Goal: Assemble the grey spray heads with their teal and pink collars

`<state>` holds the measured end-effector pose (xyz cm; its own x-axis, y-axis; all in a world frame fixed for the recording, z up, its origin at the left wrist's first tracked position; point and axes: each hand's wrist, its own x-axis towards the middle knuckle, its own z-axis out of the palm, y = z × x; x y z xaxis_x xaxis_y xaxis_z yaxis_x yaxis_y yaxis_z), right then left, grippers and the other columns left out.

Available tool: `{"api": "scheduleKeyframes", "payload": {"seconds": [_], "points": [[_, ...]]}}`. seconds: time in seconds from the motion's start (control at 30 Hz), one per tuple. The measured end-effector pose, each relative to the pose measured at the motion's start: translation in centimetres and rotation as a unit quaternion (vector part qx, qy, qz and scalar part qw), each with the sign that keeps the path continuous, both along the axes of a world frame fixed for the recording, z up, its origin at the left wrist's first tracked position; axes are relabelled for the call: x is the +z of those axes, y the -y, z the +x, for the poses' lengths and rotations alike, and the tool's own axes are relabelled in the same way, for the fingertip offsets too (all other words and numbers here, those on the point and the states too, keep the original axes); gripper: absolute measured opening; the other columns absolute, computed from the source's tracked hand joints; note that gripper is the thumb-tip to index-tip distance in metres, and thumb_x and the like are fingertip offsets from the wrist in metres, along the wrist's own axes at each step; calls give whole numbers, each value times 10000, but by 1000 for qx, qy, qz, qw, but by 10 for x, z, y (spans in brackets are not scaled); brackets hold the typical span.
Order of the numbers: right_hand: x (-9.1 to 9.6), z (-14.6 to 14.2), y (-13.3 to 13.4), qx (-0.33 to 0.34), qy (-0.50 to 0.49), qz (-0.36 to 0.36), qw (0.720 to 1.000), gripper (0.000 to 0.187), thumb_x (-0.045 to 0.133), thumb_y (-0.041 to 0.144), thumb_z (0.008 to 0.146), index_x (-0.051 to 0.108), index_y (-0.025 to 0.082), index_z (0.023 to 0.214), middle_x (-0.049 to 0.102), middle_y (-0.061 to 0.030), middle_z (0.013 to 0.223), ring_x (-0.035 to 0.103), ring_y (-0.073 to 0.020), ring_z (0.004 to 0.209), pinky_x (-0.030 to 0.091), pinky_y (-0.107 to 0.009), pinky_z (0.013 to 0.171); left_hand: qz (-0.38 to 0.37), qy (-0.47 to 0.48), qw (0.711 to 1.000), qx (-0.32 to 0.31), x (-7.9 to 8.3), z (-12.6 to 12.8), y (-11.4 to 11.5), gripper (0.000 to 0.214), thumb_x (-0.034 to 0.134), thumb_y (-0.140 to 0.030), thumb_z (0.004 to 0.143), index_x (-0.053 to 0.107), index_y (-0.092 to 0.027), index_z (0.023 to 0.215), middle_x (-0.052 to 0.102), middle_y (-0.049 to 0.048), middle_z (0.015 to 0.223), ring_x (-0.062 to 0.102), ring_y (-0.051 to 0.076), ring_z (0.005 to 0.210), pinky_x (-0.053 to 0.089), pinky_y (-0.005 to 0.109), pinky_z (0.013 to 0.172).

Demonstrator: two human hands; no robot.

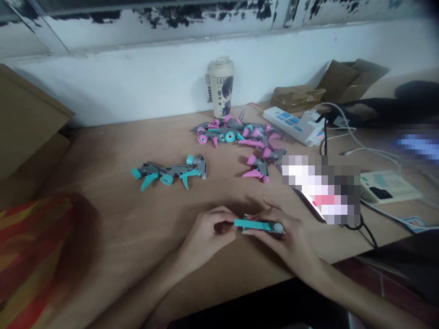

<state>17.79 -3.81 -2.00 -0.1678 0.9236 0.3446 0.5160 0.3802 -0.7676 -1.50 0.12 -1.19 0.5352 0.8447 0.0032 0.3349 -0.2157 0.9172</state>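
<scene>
You hold a teal-and-grey trigger spray head (257,225) above the wooden table (113,214), close to its front edge. Your right hand (291,227) has its thumb and fingers clamped around the sprayer's body, the round grey end pointing up by your palm. Your left hand (208,229) has thumb and fingertips bunched together at the teal end; you cannot tell from this view whether they pinch it. Farther from the front edge, teal spray heads (174,170) lie in a row left of centre, and a pink spray head (263,169) lies to their right. Toward the back edge, a mixed pile of pink and teal spray heads (229,136) sits before a lidded coffee cup (222,91), with a white power strip (283,119) to the right.
</scene>
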Motion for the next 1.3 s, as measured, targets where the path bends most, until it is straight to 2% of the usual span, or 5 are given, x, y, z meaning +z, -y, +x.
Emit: {"api": "scheduleKeyframes", "payload": {"seconds": [0.23, 0.47, 0.63, 0.73, 1.3], "points": [[-4, -5, 3, -19, -107, -58, 992, 125, 698, 303, 730, 658, 256, 839, 713, 24, 855, 663, -181, 833, 353, -492, 1050, 0, -11, 1000, 1, 7, 3, 0, 143, 588, -57, 708, 661, -159, 776, 592, 3, 792, 549, 119, 696, 401, 219, 610], [-7, -9, 5, -45, -175, -135, 974, 144, 696, 321, 708, 667, 240, 824, 703, 0, 819, 663, -196, 814, 543, -388, 806, -66, 14, 998, -2, 10, 2, -4, 39, 671, -194, 729, 690, -167, 750, 615, 14, 797, 556, 115, 680, 420, 216, 600], [-9, -12, 9, -59, -185, -128, 973, 117, 706, 297, 706, 666, 246, 804, 714, 21, 833, 669, -195, 866, 350, -487, 1056, -54, 28, 998, 19, 7, 4, -3, 48, 693, -212, 712, 687, -165, 715, 619, 14, 768, 559, 121, 679, 416, 214, 586], [-11, -14, 12, -49, -203, -121, 970, 112, 702, 282, 713, 654, 242, 806, 714, 19, 852, 666, -200, 902, 281, -512, 1095, -75, 54, 996, 11, 8, 4, -3, 44, 693, -197, 706, 675, -158, 714, 618, 9, 765, 561, 120, 688, 419, 217, 606], [-23, -12, 21, -33, -218, -33, 975, 105, 651, 211, 759, 619, 265, 843, 713, 26, 882, 670, -191, 898, 282, -544, 1081, -34, 52, 998, 7, 8, 8, 7, 33, 694, -173, 691, 679, -156, 715, 605, 14, 745, 550, 119, 656, 415, 225, 600]]}}
